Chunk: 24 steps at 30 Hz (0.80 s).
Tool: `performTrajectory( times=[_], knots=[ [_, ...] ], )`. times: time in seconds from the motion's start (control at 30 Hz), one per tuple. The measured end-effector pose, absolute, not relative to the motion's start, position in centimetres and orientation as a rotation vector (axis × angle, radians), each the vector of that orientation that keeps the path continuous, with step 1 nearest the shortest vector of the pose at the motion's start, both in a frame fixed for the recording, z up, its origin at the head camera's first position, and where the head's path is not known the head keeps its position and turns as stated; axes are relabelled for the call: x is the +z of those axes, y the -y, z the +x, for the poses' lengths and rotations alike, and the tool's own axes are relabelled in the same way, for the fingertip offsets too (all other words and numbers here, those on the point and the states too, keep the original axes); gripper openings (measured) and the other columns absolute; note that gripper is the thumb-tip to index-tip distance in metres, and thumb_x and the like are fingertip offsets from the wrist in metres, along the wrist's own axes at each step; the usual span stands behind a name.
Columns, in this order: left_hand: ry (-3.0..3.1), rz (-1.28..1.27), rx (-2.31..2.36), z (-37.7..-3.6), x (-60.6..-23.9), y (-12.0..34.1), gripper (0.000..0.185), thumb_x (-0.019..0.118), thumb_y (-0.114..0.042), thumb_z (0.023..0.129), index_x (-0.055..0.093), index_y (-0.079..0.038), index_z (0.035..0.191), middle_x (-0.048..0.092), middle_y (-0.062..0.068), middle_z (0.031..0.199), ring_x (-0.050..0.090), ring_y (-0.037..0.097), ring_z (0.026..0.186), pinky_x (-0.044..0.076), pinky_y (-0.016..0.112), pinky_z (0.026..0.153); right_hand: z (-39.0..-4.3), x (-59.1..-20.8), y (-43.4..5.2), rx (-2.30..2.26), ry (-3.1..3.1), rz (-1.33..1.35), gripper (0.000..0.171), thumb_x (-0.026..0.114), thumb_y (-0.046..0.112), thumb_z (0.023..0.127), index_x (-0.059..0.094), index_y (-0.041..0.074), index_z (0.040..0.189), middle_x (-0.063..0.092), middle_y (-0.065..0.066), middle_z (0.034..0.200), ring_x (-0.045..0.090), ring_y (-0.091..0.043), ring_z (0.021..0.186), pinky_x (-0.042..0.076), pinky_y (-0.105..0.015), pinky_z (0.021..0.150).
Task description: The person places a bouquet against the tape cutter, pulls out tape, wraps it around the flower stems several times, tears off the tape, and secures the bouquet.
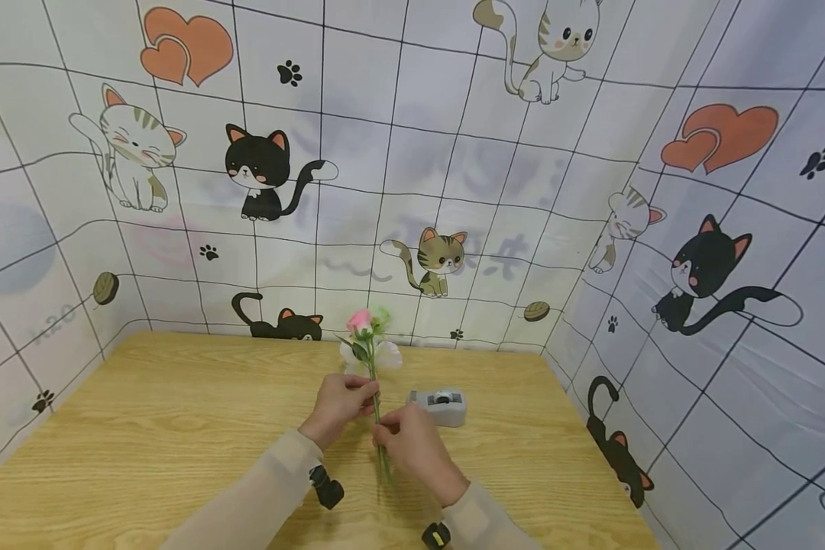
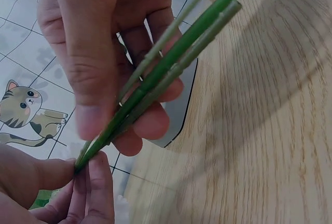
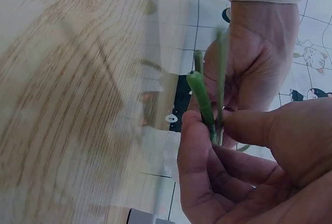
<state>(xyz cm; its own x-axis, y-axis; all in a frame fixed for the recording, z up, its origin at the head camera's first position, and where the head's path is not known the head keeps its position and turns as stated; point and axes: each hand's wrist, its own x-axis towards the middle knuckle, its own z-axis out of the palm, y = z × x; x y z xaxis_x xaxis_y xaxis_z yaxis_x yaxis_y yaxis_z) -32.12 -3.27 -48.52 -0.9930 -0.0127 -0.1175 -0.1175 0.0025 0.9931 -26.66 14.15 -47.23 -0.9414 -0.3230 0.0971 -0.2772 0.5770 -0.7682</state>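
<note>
A small bunch of artificial flowers stands over the table, with a pink rose (image 1: 359, 321), a pale green bloom (image 1: 381, 318) and white petals (image 1: 388, 354) at its far end. My left hand (image 1: 340, 405) pinches the green stems (image 2: 161, 76) below the blooms. Lower down, my right hand (image 1: 415, 447) grips the same stems between thumb and fingers. In the right wrist view several stem ends (image 3: 197, 81) stick out past the right hand (image 3: 249, 167), with the left hand (image 3: 254, 53) behind. Just beyond the right hand sits a grey tape dispenser (image 1: 447, 410).
The wood-grain table (image 1: 199, 412) meets a white grid-patterned cloth (image 1: 357, 198) with printed cats, hearts and paw prints at the back and sides. Black cameras are strapped at both wrists, one on the left sleeve (image 1: 254, 489).
</note>
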Motion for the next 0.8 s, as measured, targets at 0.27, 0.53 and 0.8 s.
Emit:
performTrajectory(
  times=[0.27, 0.53, 0.8],
  knots=[
    [-2.184, -0.096, 2.149, -32.2, -48.7, 3.1, 0.027, 0.075, -0.012, 0.116, 0.079, 0.010, 0.131, 0.082, 0.020, 0.116, 0.076, 0.013, 0.092, 0.073, 0.036, 0.088, -27.2, -47.0, -16.2, -1.610, -2.309, -0.312, 0.038, 0.061, 0.021, 0.124, 0.075, -0.011, 0.140, 0.085, -0.020, 0.114, 0.085, -0.024, 0.099, 0.075, -0.045, 0.090],
    [-2.160, -0.082, 2.158, -32.1, -48.6, 2.9, 0.027, 0.072, -0.009, 0.117, 0.079, 0.011, 0.133, 0.084, 0.030, 0.126, 0.080, 0.012, 0.093, 0.070, 0.030, 0.083, -27.6, -47.5, -16.9, -1.668, -2.014, -0.235, 0.043, 0.055, 0.021, 0.125, 0.068, -0.007, 0.154, 0.083, -0.026, 0.137, 0.086, -0.032, 0.122, 0.072, -0.040, 0.095],
    [-2.157, -0.068, 2.157, -32.4, -49.0, 2.6, 0.028, 0.071, -0.012, 0.118, 0.077, 0.010, 0.134, 0.084, 0.029, 0.128, 0.082, 0.014, 0.099, 0.072, 0.036, 0.091, -27.6, -47.9, -16.7, -1.690, -1.903, -0.183, 0.044, 0.068, 0.022, 0.120, 0.068, -0.005, 0.155, 0.086, -0.016, 0.135, 0.086, -0.020, 0.116, 0.069, -0.029, 0.086]
  ],
)
